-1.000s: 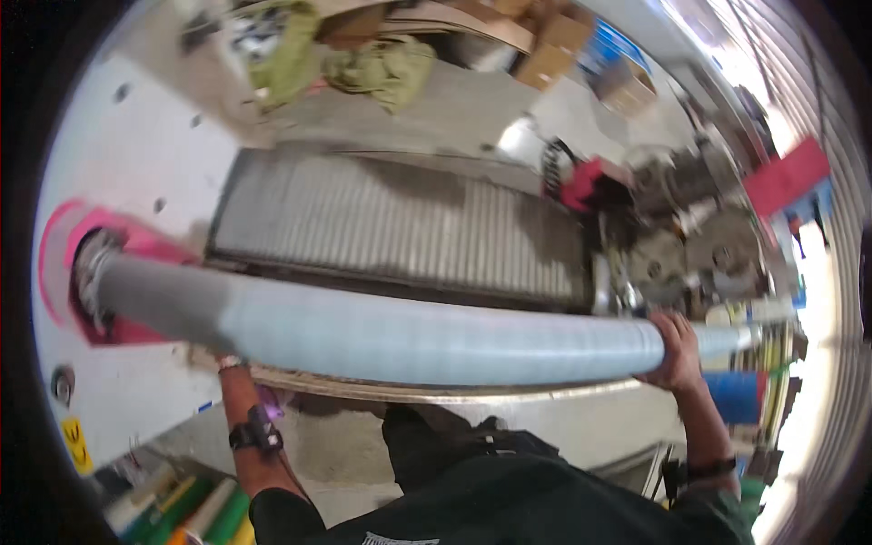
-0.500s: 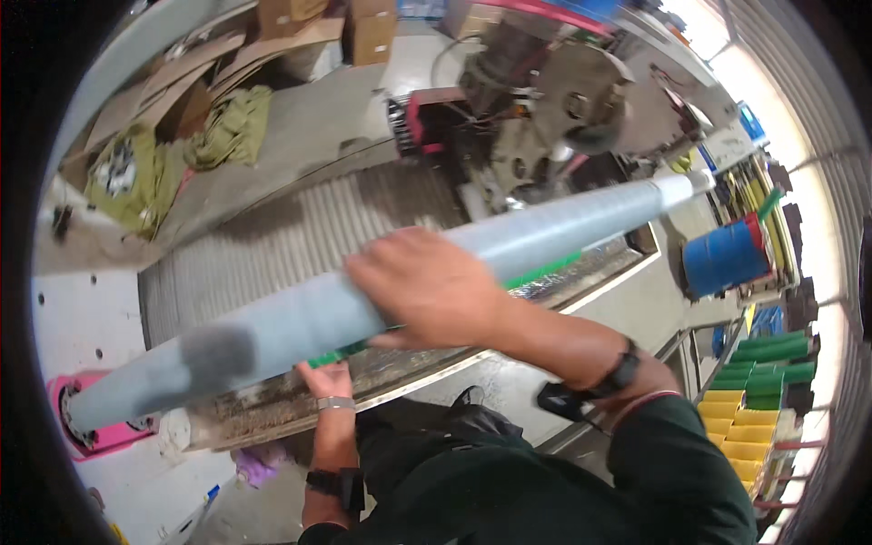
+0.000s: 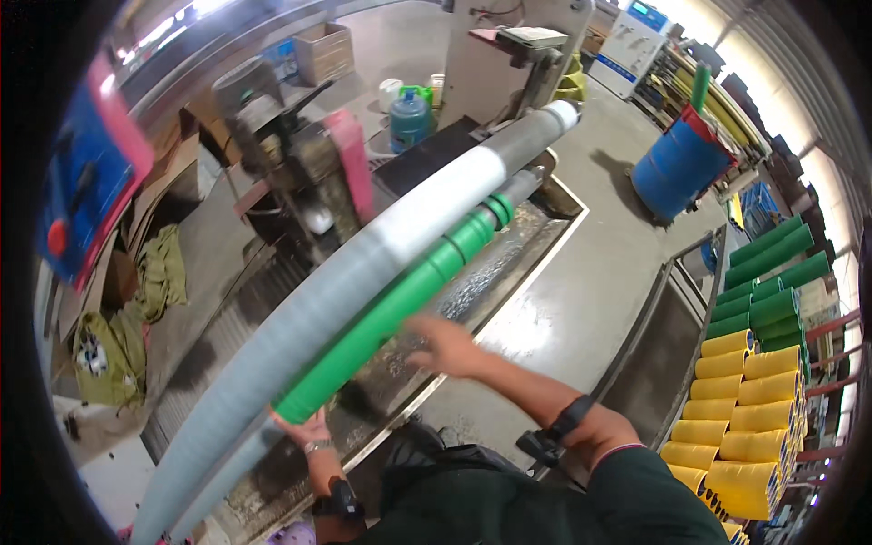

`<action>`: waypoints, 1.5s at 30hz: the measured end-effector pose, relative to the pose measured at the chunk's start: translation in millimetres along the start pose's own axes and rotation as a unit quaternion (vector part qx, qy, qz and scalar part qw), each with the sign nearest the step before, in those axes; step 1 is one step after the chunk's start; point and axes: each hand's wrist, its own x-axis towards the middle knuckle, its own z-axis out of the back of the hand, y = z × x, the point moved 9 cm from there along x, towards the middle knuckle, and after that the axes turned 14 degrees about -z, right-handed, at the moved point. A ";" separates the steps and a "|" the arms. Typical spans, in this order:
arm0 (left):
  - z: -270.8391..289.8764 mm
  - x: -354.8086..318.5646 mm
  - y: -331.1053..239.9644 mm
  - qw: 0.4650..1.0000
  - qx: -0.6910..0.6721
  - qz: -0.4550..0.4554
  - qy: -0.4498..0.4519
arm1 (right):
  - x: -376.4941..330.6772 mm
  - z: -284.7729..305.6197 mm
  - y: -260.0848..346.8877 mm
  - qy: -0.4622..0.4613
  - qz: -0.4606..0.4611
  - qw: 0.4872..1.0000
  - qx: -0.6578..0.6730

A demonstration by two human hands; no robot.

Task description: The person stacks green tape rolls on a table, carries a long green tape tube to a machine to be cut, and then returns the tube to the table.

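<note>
A long grey roller (image 3: pixel 318 300) with a white stretch towards its far end runs diagonally across the machine. Beside it, on my side, lies a green tube (image 3: pixel 368 331) around a thinner grey shaft (image 3: pixel 241 463), dark bands ringing its far end. My left hand (image 3: pixel 304 427) holds the tube's near end from below; part of its fingers is hidden behind the tube. My right hand (image 3: pixel 442 347), slightly blurred, hovers by the tube's near side with fingers apart and holds nothing.
Under the rollers is a grimy metal tray (image 3: pixel 509 282) with a pale rim. To the right stand a blue drum (image 3: pixel 681 168), stacked yellow tubes (image 3: pixel 727 409) and green tubes (image 3: pixel 772 250). A blue water jug (image 3: pixel 409 123) and a cardboard box (image 3: pixel 324 54) are beyond the machine.
My right hand has come off the grey roller and moved towards me, beside the green tube. The view has turned, showing much more of the green tube. My left hand stays at its near end.
</note>
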 end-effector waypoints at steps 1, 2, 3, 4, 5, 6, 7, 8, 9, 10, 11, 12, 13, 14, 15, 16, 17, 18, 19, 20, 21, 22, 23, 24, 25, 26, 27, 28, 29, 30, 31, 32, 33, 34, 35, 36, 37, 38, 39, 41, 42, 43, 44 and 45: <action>-9.5 -11.1 -2.9 0.999 0.016 -0.020 -0.037 | 5.5 35.0 -65.3 -0.089 -0.060 0.994 -0.011; -0.2 -8.9 -7.2 0.999 0.017 -0.025 -0.041 | 10.7 71.2 -98.9 -0.091 -0.136 0.986 0.028; 11.5 -0.3 -13.9 0.998 -0.018 -0.042 -0.039 | 15.3 107.4 -134.1 -0.133 -0.168 0.976 0.046; 17.9 6.7 -13.6 0.996 -0.054 -0.056 -0.035 | 21.9 140.3 -175.1 -0.178 -0.202 0.961 0.061; 11.6 7.4 -12.8 0.997 -0.038 -0.070 -0.004 | 28.8 172.3 -213.4 -0.203 -0.213 0.950 0.103; -1.2 6.9 -11.4 0.996 -0.021 -0.084 0.028 | 39.7 200.0 -246.3 -0.228 -0.223 0.936 0.145; -9.9 6.9 -6.5 0.995 -0.011 -0.092 0.033 | 54.7 223.9 -272.9 -0.238 -0.232 0.933 0.142; -13.5 8.2 -1.7 0.995 0.003 -0.101 0.022 | 68.5 249.4 -298.2 -0.258 -0.234 0.928 0.134; -19.0 8.4 1.6 0.993 0.019 -0.113 0.008 | 79.0 273.0 -323.4 -0.280 -0.239 0.921 0.126; -29.2 5.8 8.5 0.991 0.040 -0.124 -0.004 | 98.6 284.7 -340.2 -0.279 -0.216 0.919 0.176; -37.7 -0.8 13.4 0.988 0.060 -0.138 -0.020 | 117.6 294.8 -348.6 -0.284 -0.232 0.920 0.139; -50.5 -8.0 19.8 0.985 0.076 -0.148 -0.032 | 135.5 299.1 -353.3 -0.276 -0.279 0.910 0.135; -69.8 -12.3 36.4 0.984 0.088 -0.151 -0.037 | 153.7 310.8 -368.1 -0.277 -0.257 0.916 0.139; -83.8 -16.1 51.8 0.983 0.100 -0.148 -0.044 | 172.3 312.9 -371.9 -0.264 -0.247 0.915 0.178; -100.9 -16.8 71.9 0.982 0.109 -0.144 -0.045 | 187.8 320.8 -382.2 -0.289 -0.205 0.917 0.182; -111.0 -17.9 86.0 0.981 0.118 -0.144 -0.049 | 204.6 319.3 -383.8 -0.251 -0.237 0.926 0.157; -116.9 -20.7 96.1 0.980 0.125 -0.146 -0.056 | 213.5 316.2 -365.4 -0.221 -0.243 0.926 0.184; -133.3 -21.1 115.4 0.981 0.127 -0.136 -0.049 | 223.7 317.8 -379.5 -0.208 -0.221 0.924 0.234; -145.4 -23.8 131.5 0.982 0.127 -0.132 -0.047 | 228.9 320.5 -392.4 -0.215 -0.219 0.925 0.221; -156.6 -25.4 142.8 0.982 0.130 -0.131 -0.046 | 231.8 319.8 -403.1 -0.221 -0.216 0.928 0.208; -163.7 -28.7 151.5 0.981 0.131 -0.133 -0.051 | 238.4 312.5 -417.0 -0.183 -0.247 0.922 0.235; -168.5 -32.8 157.9 0.980 0.133 -0.136 -0.057 | 242.2 304.2 -426.9 -0.143 -0.277 0.914 0.261; -173.8 -36.0 165.1 0.980 0.131 -0.139 -0.062 | 247.7 308.3 -423.9 -0.148 -0.228 0.928 0.255; -181.4 -39.7 172.3 0.980 0.128 -0.140 -0.063 | 256.3 305.2 -439.5 -0.116 -0.217 0.936 0.252; -173.3 -46.6 165.1 0.977 0.129 -0.153 -0.077 | 261.3 300.7 -421.4 -0.068 -0.229 0.928 0.285; -165.9 -55.6 160.6 0.973 0.130 -0.166 -0.092 | 260.8 301.1 -403.6 -0.018 -0.240 0.918 0.316; -169.3 -63.2 164.5 0.973 0.123 -0.168 -0.096 | 260.2 306.7 -412.9 0.003 -0.243 0.915 0.321; -174.2 -70.0 172.3 0.973 0.117 -0.174 -0.099 | 266.1 305.9 -428.0 0.028 -0.242 0.913 0.328; -180.0 -77.0 181.2 0.974 0.107 -0.178 -0.094 | 270.5 305.4 -447.8 0.067 -0.258 0.898 0.350; -183.5 -84.4 186.7 0.974 0.100 -0.187 -0.078 | 271.4 325.0 -450.6 0.063 -0.204 0.947 0.238; -190.3 -90.7 196.6 0.976 0.083 -0.199 -0.042 | 275.8 351.1 -454.3 0.038 -0.213 0.924 0.314; -202.7 -103.4 200.0 0.971 0.063 -0.229 0.025 | 282.9 364.5 -470.8 0.042 -0.234 0.917 0.320; -183.8 -95.0 214.8 0.974 0.069 -0.184 -0.113 | 287.3 399.1 -473.4 0.020 -0.241 0.931 0.273; -175.7 -95.8 231.2 0.957 0.069 -0.135 -0.246 | 306.9 406.1 -505.5 0.039 -0.209 0.921 0.327; -234.1 -118.4 274.5 0.958 0.057 -0.133 -0.249 | 307.1 432.7 -533.8 0.026 -0.219 0.915 0.338; -299.7 -147.5 313.0 0.958 0.042 -0.137 -0.249 | 311.3 467.5 -556.8 0.013 -0.223 0.910 0.350; -319.2 -152.8 330.1 0.975 0.030 -0.133 -0.174 | 324.8 488.5 -578.8 0.000 -0.208 0.918 0.338; -341.1 -159.2 349.4 0.987 0.021 -0.127 -0.097 | 337.8 511.7 -602.5 -0.016 -0.195 0.925 0.327; -380.8 -190.1 388.2 0.972 -0.038 -0.131 -0.193 | 333.5 542.9 -605.4 0.033 -0.212 0.883 0.417; -434.3 -207.1 440.9 0.990 0.037 -0.098 -0.093 | 346.2 608.8 -671.3 -0.032 -0.231 0.880 0.413; -450.3 -209.1 473.2 0.995 0.074 -0.052 -0.045 | 357.0 640.9 -704.6 -0.032 -0.212 0.878 0.428; -483.4 -223.2 500.5 0.995 0.077 -0.046 -0.042 | 356.5 673.8 -730.7 -0.031 -0.243 0.877 0.413; -526.1 -236.7 537.5 0.998 0.054 -0.024 0.009 | 353.9 705.4 -755.7 -0.032 -0.275 0.875 0.397; -568.2 -255.0 568.8 0.998 0.031 0.000 0.062 | 349.7 744.2 -775.8 -0.077 -0.264 0.884 0.379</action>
